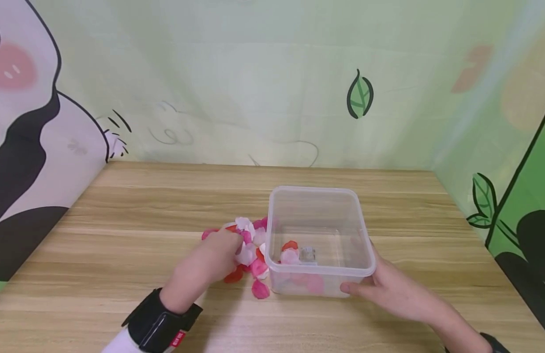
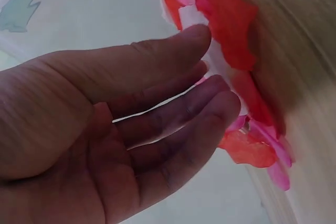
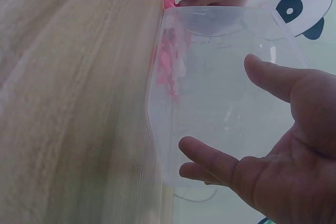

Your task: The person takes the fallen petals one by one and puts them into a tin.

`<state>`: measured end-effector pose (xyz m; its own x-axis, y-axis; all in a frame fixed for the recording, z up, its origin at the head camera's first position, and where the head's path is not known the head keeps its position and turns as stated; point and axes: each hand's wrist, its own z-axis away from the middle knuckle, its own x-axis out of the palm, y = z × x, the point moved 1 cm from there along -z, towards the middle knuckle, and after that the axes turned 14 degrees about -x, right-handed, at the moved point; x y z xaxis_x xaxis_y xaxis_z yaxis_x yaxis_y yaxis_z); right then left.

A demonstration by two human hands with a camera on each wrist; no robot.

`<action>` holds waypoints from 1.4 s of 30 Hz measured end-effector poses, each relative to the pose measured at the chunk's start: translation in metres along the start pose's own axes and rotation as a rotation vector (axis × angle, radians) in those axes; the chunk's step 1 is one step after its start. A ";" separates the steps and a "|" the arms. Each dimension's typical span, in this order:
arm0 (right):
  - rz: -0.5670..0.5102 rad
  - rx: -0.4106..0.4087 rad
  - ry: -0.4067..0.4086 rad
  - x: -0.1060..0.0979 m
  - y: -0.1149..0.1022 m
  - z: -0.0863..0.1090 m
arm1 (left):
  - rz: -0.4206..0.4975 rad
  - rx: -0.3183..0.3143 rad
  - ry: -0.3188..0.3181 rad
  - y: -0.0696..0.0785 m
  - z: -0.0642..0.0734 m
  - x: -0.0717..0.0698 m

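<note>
My left hand [image 1: 217, 255] reaches into a pile of artificial flower petals [image 1: 260, 268] in pink, white and red on the table. Seen from the left wrist, its fingers [image 2: 191, 114] curve loosely with a gap to the thumb, and the fingertips are right at the petals [image 2: 233, 24]. To the right of the pile stands a clear square plastic box [image 1: 321, 270] without a lid. Several petals [image 1: 290, 256] and a small clear object [image 1: 308, 254] lie in it. My right hand [image 1: 387, 287] rests against the box's right side, thumb and fingers spread in the right wrist view.
The wood-grain table [image 1: 166, 196] runs back to a pale green cloth backdrop [image 1: 237, 98] printed with a panda and leaves. A loose pink petal [image 1: 260, 289] lies just in front of the pile. Black bands [image 1: 160, 321] wrap the wrists.
</note>
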<state>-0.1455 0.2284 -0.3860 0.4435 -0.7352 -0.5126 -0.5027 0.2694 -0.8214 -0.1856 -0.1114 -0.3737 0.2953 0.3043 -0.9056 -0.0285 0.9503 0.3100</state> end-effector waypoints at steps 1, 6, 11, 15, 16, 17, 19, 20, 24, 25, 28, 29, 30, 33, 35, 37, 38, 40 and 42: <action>0.000 0.000 -0.001 0.000 0.000 0.000 | -0.001 0.003 0.003 0.000 0.000 0.001; -0.001 0.003 -0.005 0.000 -0.001 0.000 | -0.026 0.019 0.014 -0.001 -0.002 0.004; 0.004 -0.002 -0.006 0.000 -0.001 0.000 | -0.043 0.034 0.030 -0.003 -0.003 0.004; 0.004 0.005 -0.006 0.001 -0.001 0.000 | -0.026 0.050 0.055 -0.004 -0.003 0.003; 0.006 0.004 -0.007 0.000 -0.001 0.000 | -0.026 0.063 0.071 -0.004 -0.003 0.002; 0.009 0.005 -0.007 0.000 -0.001 0.000 | -0.033 0.084 0.093 -0.004 -0.004 0.001; 0.010 0.006 -0.007 0.000 -0.001 -0.001 | -0.032 0.114 0.126 -0.005 -0.004 -0.002; 0.009 0.004 -0.007 0.000 -0.001 -0.001 | -0.038 0.132 0.145 -0.005 -0.005 -0.004; -0.014 -0.001 -0.009 0.000 -0.001 0.000 | -0.007 0.168 0.173 -0.006 -0.004 -0.010; -0.021 0.000 -0.010 0.000 -0.001 0.000 | 0.004 0.170 0.173 -0.006 -0.003 -0.011; -0.038 0.009 -0.011 0.001 -0.001 -0.001 | 0.009 0.183 0.179 -0.005 -0.001 -0.015; -0.036 0.006 -0.012 0.001 -0.001 -0.001 | 0.010 0.185 0.179 -0.005 0.000 -0.016; -0.038 0.003 -0.013 0.001 -0.001 -0.001 | 0.008 0.186 0.180 -0.004 0.001 -0.018; -0.045 -0.011 -0.008 0.001 0.000 -0.002 | 0.019 0.185 0.181 -0.003 0.003 -0.021; -0.044 -0.023 -0.008 0.000 0.001 -0.002 | 0.028 0.194 0.201 -0.002 0.005 -0.023; -0.055 -0.026 -0.007 0.000 0.002 -0.002 | 0.038 0.216 0.235 -0.002 0.005 -0.025; -0.060 -0.025 -0.007 0.000 0.002 -0.002 | 0.039 0.234 0.260 -0.001 0.005 -0.026; -0.078 -0.020 -0.009 -0.001 0.003 -0.003 | 0.053 0.246 0.289 0.000 0.006 -0.027; -0.092 -0.019 -0.012 -0.002 0.002 -0.003 | 0.078 0.246 0.309 0.002 0.006 -0.029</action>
<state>-0.1497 0.2285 -0.3863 0.4977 -0.7486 -0.4381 -0.4735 0.1887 -0.8603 -0.1883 -0.1188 -0.3449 -0.0013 0.4160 -0.9094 0.2012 0.8909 0.4072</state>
